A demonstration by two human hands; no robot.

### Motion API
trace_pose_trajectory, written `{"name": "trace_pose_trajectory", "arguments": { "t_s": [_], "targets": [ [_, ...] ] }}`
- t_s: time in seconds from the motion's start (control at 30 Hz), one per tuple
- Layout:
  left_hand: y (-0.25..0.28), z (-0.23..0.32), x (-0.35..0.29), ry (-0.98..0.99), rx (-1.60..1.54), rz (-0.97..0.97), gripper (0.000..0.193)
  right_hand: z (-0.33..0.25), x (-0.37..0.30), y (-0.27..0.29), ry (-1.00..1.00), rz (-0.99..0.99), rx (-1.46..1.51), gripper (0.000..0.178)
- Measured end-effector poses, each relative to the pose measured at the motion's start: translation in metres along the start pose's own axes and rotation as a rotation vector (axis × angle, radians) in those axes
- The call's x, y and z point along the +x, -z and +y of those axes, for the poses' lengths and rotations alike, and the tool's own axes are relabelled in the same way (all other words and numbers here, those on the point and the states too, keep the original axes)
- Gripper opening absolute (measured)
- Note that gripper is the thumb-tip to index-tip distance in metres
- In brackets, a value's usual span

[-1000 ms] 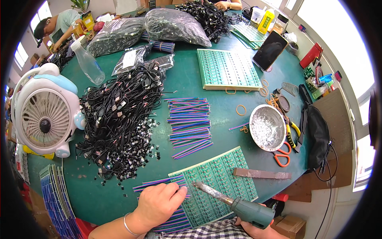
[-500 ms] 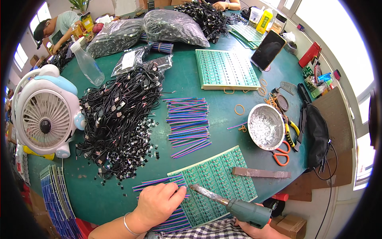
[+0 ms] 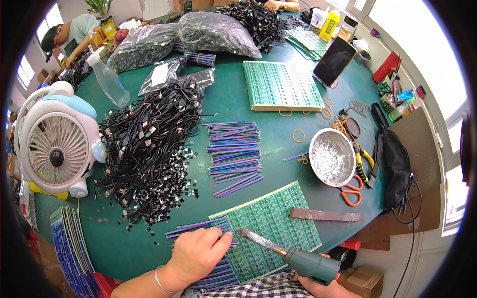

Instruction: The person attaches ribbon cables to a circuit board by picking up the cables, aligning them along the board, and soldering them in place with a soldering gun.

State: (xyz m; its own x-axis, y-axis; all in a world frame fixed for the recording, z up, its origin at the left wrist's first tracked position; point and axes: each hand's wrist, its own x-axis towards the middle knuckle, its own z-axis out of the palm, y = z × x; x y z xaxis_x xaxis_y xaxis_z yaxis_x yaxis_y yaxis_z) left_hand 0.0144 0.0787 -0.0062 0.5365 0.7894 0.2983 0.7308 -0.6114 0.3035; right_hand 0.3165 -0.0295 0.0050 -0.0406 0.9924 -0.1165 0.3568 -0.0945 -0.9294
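Observation:
A panel of green circuit boards (image 3: pixel 278 218) lies tilted at the near edge of the table. Multicoloured wires (image 3: pixel 196 227) run from its left edge, lined up in rows. Over them, my left hand (image 3: pixel 196 253) has its thumb and forefinger pinched on wires at the board's edge; the exact strand is hidden by the fingers. My right hand (image 3: pixel 318 287) grips a green-bodied soldering iron (image 3: pixel 310 265) from below. Its metal tip rests on or just above the panel, close to my left fingertips; I cannot tell whether it touches.
Loose wires (image 3: pixel 234 154) lie in a stack beyond the panel, beside a heap of black cables (image 3: pixel 149 134). To the right are a brown bar (image 3: pixel 325 215), a metal bowl (image 3: pixel 332 158) and orange-handled scissors (image 3: pixel 353 191). A fan (image 3: pixel 57 149) stands left; a co-worker (image 3: pixel 74 37) sits far left.

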Motion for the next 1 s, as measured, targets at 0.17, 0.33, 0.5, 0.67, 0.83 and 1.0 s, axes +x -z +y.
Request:
{"name": "trace_pose_trajectory", "arguments": {
  "t_s": [0.17, 0.33, 0.5, 0.67, 0.83, 1.0],
  "targets": [
    [-0.0004, 0.0003, -0.0001, 0.001, 0.006, 0.001, 0.022, 0.0036, -0.0072, -0.0011, -0.004, 0.028, -0.003, 0.036],
    [0.0003, 0.0001, -0.0002, 0.000, 0.008, -0.008, 0.022, 0.0042, -0.0047, -0.0041, -0.059, 0.034, 0.026, 0.036],
    [0.0010, 0.0007, -0.0003, 0.001, 0.017, -0.009, 0.021, -0.0014, -0.0024, -0.0016, -0.031, 0.030, 0.038, 0.035],
    [0.0009, 0.0014, 0.0000, 0.002, 0.030, -0.013, 0.021, -0.0036, -0.0049, -0.0005, -0.057, 0.014, -0.007, 0.034],
    [0.0013, 0.0015, -0.0010, 0.000, 0.031, -0.021, 0.021, -0.0024, -0.0048, -0.0044, -0.117, 0.046, 0.044, 0.037],
    [0.0012, 0.0023, -0.0004, -0.001, 0.040, -0.012, 0.021, -0.0049, -0.0020, 0.0017, -0.218, 0.000, 0.081, 0.022]
  ]
}}
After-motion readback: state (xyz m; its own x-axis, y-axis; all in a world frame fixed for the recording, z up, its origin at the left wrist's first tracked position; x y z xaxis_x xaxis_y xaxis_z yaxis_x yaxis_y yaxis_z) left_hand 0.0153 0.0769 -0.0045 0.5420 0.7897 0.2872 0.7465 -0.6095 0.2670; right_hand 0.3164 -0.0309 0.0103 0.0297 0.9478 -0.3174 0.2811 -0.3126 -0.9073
